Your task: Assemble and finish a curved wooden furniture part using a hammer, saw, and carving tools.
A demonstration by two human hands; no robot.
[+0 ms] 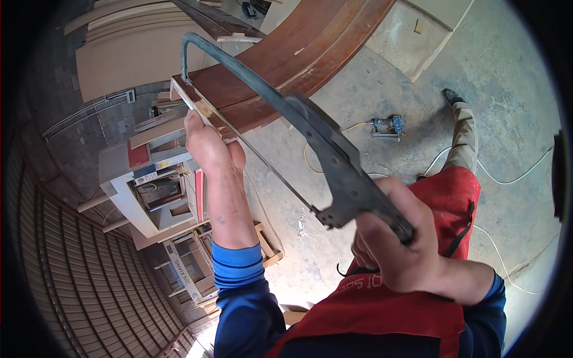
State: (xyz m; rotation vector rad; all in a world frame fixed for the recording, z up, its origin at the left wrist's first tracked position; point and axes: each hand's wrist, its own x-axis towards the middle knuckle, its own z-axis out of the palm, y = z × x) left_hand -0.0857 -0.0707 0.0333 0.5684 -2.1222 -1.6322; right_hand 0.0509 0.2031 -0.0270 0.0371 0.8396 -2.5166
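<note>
Hacksaw (pixel 310 128) gripped in right hand (pixel 403 238), blade on pale strip (pixel 194 101) at end edge of curved brown moulding (pixel 280 65); left hand (pixel 206 143) clamps strip. Mid-cut prob.; next needs steady strokes.

We see a dusty concrete floor (pixel 513 77) crossed by a pale cable (pixel 513 179), a blue power tool (pixel 388 125), stacked boards (pixel 125 53) and a grey woodworking machine (pixel 149 185).

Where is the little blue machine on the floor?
In the head view the small blue power tool sits on the concrete floor toward the upper right, past the hacksaw, beside a pale cable and near the person's shoe.
</note>
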